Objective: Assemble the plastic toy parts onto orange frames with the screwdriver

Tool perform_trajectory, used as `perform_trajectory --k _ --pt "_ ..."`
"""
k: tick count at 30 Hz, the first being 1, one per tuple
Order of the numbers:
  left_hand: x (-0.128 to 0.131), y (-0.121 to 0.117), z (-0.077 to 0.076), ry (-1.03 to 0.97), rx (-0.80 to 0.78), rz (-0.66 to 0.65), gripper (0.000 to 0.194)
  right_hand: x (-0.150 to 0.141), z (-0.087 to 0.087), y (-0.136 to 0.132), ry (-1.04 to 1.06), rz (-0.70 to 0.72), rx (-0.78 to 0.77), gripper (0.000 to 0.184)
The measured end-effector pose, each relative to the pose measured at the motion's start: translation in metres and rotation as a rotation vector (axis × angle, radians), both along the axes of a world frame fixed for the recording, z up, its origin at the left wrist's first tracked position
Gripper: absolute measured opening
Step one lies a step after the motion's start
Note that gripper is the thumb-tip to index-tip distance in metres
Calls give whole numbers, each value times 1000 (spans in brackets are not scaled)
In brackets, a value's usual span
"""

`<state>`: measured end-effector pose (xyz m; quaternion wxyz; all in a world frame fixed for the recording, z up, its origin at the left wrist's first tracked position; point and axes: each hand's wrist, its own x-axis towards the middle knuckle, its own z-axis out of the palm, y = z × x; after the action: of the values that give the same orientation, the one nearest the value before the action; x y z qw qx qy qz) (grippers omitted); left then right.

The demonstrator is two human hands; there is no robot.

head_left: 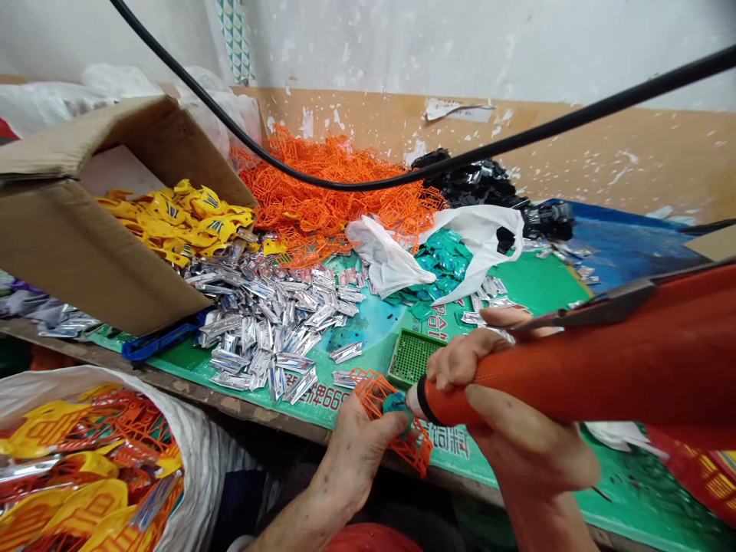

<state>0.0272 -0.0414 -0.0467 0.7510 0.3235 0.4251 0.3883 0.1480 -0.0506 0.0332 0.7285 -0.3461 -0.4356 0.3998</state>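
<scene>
My left hand (362,437) pinches an orange plastic lattice frame (418,452) with a small teal plastic piece (396,404) on it, just past the table's front edge. My right hand (488,376) is wrapped round a thick red-orange power screwdriver (580,360). The driver's pale nose is at the teal piece; its tip is hidden, so I cannot tell whether a screw is there. Right behind the frame sits a small green perforated basket (412,355). Shiny silver pieces (276,314) lie heaped to the left of it.
A tilted cardboard box (103,253) holds yellow parts (195,215). Behind are orange frames (322,184), black parts (477,184) and a white bag (385,257) of teal pieces (442,264). A sack (201,429) of mixed parts stands front left. A black cable (345,185) hangs across.
</scene>
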Motion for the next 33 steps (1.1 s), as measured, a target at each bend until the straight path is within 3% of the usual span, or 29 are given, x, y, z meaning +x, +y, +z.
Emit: perform_trajectory --k 9,16,23,29,33 --pt "-1 -1 4 -2 -15 -31 22 1 -4 1 2 6 -7 42" --pt "-1 0 1 26 -29 -46 21 5 -9 1 -48 95 -4 43" --pt "-3 1 -1 16 37 -87 18 7 -14 2 -115 63 29 45" --pt "-13 1 3 -136 40 -187 24 10 -6 3 -26 119 53 52" --pt "-16 0 5 -174 -33 -174 34 19 5 4 63 83 94 53"
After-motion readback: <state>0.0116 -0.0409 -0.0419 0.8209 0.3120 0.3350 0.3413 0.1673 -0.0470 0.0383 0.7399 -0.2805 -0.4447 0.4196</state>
